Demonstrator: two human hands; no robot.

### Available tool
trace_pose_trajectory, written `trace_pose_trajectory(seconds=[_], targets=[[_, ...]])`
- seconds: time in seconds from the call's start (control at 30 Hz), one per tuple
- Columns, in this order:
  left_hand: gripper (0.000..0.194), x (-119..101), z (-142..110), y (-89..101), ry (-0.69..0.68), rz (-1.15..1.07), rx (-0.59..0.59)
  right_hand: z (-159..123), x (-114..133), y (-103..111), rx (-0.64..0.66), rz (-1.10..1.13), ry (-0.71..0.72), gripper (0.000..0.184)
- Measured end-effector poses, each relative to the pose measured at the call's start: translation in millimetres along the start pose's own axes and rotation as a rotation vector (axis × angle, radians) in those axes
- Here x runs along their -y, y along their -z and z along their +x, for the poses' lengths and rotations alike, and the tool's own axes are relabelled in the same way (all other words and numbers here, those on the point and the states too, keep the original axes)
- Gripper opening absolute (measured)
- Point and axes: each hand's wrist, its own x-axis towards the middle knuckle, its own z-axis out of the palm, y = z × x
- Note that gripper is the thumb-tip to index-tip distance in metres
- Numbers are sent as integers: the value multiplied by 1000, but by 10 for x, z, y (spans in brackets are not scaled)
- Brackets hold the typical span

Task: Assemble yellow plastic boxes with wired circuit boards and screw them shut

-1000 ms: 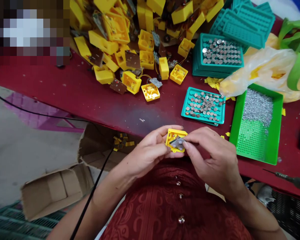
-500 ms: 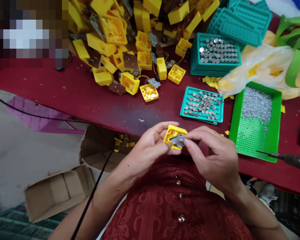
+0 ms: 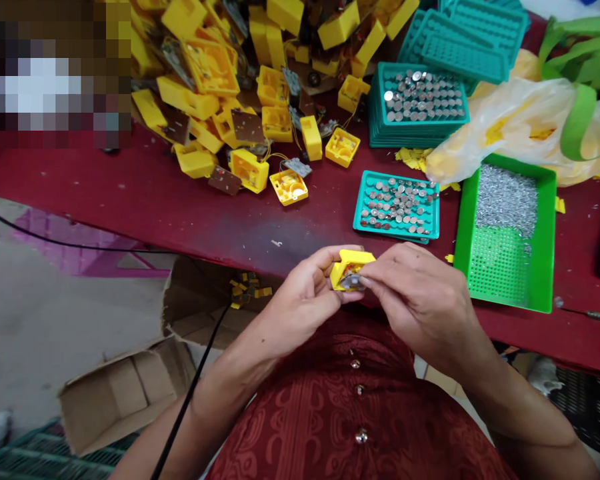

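Observation:
A small yellow plastic housing (image 3: 351, 259) is gripped in my left hand (image 3: 307, 293), its open side tilted toward me. My right hand (image 3: 420, 290) pinches a small grey circuit board (image 3: 351, 281) between thumb and forefinger, at the housing's opening. Part of the board lies inside the housing; the fingertips cover its right end. Beyond my hands, the nearest loose housing (image 3: 289, 187) lies open on the red table with a grey board wired beside it.
Teal trays of button-like metal discs (image 3: 397, 205) and a green bin of small metal pieces (image 3: 505, 267) stand to the right. A heap of yellow housings (image 3: 200, 97) fills the back left. A screwdriver bit (image 3: 587, 313) juts in at right; cardboard boxes (image 3: 125, 393) sit below left.
My left hand has tipped the yellow housing more upright, and the grey board has moved lower in its opening. The screwdriver bit at right swung in over the green bin, then drew back.

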Motion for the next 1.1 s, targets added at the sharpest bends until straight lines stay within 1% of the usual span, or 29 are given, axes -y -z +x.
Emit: trace_pose_trajectory(seconds=[0.13, 0.2, 0.27, 0.37, 0.5, 0.57, 0.67, 0.77, 0.93, 1.0, 1.03, 1.1], targets=[[36, 25, -9, -3, -22, 28, 31, -25, -12, 9, 83, -46, 3, 19], [36, 51, -9, 8, -48, 47, 26, -35, -34, 5, 123, -49, -14, 17], [37, 81, -2, 21, -59, 74, 11, -38, -51, -4, 131, -53, -15, 14], [38, 124, 19, 37, -27, 62, 7, -35, -50, -25, 52, -59, -13, 11], [38, 155, 48, 59, 1, -15, -21, -73, -51, -69, -132, -85, -63, 14], [37, 156, 53, 69, 15, -48, -47, -119, -73, -92, -182, -56, -31, 13], [34, 155, 44, 67, 32, -77, -56, -185, -104, -122, -170, -23, 15, 18], [31, 178, 29, 37, 41, -96, -62, -208, -111, -169, -133, -76, 34, 17], [32, 258, 107, 6, 63, -77, -97, -201, -124, -281, -102, -127, 23, 16], [33, 269, 186, 18, 69, -84, -85, -285, -117, -225, -139, -108, -8, 20], [34, 265, 226, 25, 76, -92, -74, -363, -105, -152, -178, -96, -38, 26], [37, 241, 292, 27, 100, -96, -61, -583, -68, 68, -274, -85, -139, 38]])
